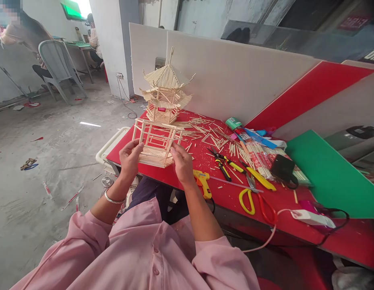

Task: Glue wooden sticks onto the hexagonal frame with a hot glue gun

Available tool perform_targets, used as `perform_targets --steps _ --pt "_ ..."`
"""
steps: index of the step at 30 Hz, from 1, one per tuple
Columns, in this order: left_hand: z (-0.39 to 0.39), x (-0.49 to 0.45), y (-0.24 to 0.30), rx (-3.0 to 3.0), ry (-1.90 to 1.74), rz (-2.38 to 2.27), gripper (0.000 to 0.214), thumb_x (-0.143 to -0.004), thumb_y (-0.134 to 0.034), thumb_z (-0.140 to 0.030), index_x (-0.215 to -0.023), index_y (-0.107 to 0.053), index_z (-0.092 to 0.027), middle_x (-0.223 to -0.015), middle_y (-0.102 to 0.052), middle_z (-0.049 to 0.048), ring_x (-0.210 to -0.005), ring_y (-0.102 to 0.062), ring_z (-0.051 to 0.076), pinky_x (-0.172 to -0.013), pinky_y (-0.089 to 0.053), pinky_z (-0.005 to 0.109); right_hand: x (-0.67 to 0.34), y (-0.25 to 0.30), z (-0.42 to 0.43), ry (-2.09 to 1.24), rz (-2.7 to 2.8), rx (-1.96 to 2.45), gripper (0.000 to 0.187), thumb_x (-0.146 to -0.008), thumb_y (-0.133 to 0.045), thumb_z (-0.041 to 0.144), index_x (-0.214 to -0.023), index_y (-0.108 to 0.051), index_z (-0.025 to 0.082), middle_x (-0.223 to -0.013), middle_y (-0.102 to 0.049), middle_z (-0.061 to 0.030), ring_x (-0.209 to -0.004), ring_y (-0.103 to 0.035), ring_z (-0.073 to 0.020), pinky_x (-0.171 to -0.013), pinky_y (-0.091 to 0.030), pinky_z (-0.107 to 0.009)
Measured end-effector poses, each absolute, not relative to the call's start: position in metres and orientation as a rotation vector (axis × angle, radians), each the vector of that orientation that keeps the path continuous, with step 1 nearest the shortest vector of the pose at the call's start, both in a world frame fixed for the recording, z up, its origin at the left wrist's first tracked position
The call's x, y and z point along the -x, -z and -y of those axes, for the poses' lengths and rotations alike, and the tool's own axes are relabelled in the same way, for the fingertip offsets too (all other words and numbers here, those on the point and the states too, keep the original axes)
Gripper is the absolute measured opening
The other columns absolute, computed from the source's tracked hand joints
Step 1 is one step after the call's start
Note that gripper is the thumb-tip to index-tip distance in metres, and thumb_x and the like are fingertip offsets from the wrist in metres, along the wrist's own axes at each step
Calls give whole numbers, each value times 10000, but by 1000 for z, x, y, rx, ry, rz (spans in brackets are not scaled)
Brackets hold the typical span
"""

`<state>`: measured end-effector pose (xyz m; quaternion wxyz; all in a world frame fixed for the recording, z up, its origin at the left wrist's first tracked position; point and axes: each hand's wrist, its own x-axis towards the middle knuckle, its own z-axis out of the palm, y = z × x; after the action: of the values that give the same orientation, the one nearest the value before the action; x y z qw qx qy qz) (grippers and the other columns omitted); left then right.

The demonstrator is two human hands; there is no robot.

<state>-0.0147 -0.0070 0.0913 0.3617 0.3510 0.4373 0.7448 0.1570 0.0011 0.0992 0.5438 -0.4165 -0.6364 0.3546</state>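
Both of my hands hold a small open frame of pale wooden sticks [156, 141] at the near left corner of the red table [229, 189]. My left hand [130, 158] grips its left side, fingers curled round the base. My right hand [181, 161] grips its right side. Just behind the frame stands a tiered pagoda model of the same sticks [165, 93], apart from my hands.
Loose sticks [205, 135] lie scattered on the table, with a yellow glue gun [202, 182], yellow-handled pliers [221, 165], scissors [255, 199], a yellow cutter [261, 178], stick bundles [259, 155] and a green board [331, 173]. White panels back the table. Other people sit far left.
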Motion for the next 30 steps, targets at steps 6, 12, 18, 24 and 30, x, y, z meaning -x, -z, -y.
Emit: perform_targets --steps 6,12,18,24,30 --pt "5 15 -93 -875 -1950 -1116 216 -702 -737 -335 -834 -804 -177 -621 -600 -2 -591 -489 103 -589 -397 240 -158 -97 0 -892 1512 966 391 -866 -631 446 -1195 -701 246 -1095 -696 -50 -944 -651 -186 -789 -555 -303" --pt "6 14 -97 -860 -1953 -1131 220 -668 -748 -342 -802 -797 -174 -621 -615 10 -585 -496 114 -581 -410 252 -160 -95 -1 -874 1430 973 413 -794 -724 447 -1146 -678 237 -1009 -667 -37 -860 -623 -150 -725 -533 -273" --pt "5 13 -97 -871 -1952 -1145 228 -667 -751 -354 -803 -792 -176 -615 -602 7 -588 -492 118 -585 -403 257 -167 -93 0 -716 1340 1029 283 -777 -732 488 -831 -642 225 -811 -633 8 -739 -593 -133 -677 -498 -260" --pt "4 14 -94 -877 -1945 -1150 227 -683 -736 -345 -818 -788 -170 -603 -566 -9 -576 -476 111 -585 -374 258 -167 -101 6 -488 1557 1061 269 -923 -575 457 -819 -691 237 -841 -675 -23 -841 -615 -178 -778 -491 -313" --pt "2 14 -96 -835 -1932 -1159 301 -755 -699 -468 -759 -770 -175 -608 -590 1 -576 -519 126 -581 -397 261 -167 -108 13 -488 1576 1074 383 -980 -453 488 -862 -738 260 -916 -672 -43 -922 -618 -194 -851 -497 -338"
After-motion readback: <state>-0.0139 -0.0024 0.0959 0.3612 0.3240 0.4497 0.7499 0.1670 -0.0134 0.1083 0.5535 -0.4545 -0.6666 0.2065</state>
